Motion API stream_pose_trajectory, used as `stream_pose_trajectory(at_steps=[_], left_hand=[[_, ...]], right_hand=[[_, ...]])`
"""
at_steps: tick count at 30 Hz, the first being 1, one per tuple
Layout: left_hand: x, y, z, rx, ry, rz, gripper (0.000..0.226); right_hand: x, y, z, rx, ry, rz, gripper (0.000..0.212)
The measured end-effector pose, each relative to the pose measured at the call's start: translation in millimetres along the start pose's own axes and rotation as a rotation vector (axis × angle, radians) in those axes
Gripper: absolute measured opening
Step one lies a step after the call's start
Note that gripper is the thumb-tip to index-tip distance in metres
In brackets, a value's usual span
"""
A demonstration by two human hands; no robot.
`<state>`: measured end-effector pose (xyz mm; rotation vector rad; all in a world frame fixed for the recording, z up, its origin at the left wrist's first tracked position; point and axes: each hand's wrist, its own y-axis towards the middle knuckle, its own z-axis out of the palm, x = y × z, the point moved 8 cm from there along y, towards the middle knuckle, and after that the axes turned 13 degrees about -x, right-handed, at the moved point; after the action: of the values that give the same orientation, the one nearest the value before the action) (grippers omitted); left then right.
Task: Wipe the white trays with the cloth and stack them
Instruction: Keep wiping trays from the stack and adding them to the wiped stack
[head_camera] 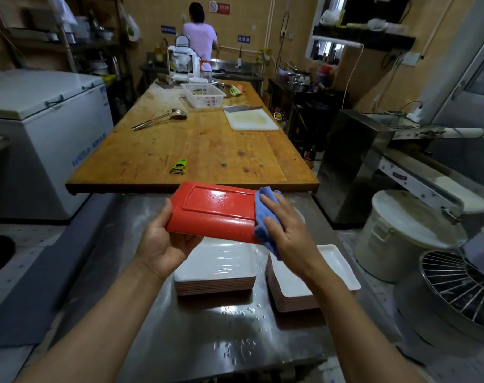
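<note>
While the left hand (163, 241) grips the upturned tray (213, 211) by one edge above the steel counter (196, 341), the right hand (285, 230) presses a blue cloth (262, 214) flat-fingered on its wet red underside — slippery glaze could let it drop onto the two stacks (216, 272) below.

You have two stacks of white trays on the steel counter: the left stack (216, 272) and the right stack (298, 294), each too tightly packed to count its layers. One more tray (213, 211), red underside up, is in your hands. There is one blue cloth (265, 217). On the wooden table (207, 150) you can count one ladle (160, 118), one green peeler (178, 167), one cutting board (250, 120) and one white basket (203, 95).
</note>
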<state>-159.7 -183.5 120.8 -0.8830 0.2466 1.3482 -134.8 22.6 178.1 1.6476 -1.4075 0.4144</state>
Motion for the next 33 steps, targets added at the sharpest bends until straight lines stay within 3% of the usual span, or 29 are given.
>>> stream_pose_trajectory(at_steps=[6, 10, 18, 25, 33], left_hand=[[10.3, -10.5, 12.9, 0.049, 0.072, 0.063, 0.049], [20.7, -19.2, 23.9, 0.088, 0.098, 0.051, 0.061], [29.5, -25.9, 30.7, 0.205, 0.072, 0.022, 0.057], [24.2, -26.1, 15.1, 0.18, 0.199, 0.098, 0.047], [32.9, -31.9, 8.3, 0.181, 0.37, 0.151, 0.032]], right_hand=[[14.9, -18.6, 14.1, -0.096, -0.401, -0.218, 0.054], [41.0, -22.3, 31.6, -0.163, -0.474, -0.327, 0.053], [83.7, 5.9, 76.5, 0.051, -0.438, -0.4, 0.049], [63.0, 36.0, 66.1, 0.092, -0.384, -0.279, 0.046], [-30.9, 25.9, 30.9, -0.029, -0.338, 0.094, 0.04]])
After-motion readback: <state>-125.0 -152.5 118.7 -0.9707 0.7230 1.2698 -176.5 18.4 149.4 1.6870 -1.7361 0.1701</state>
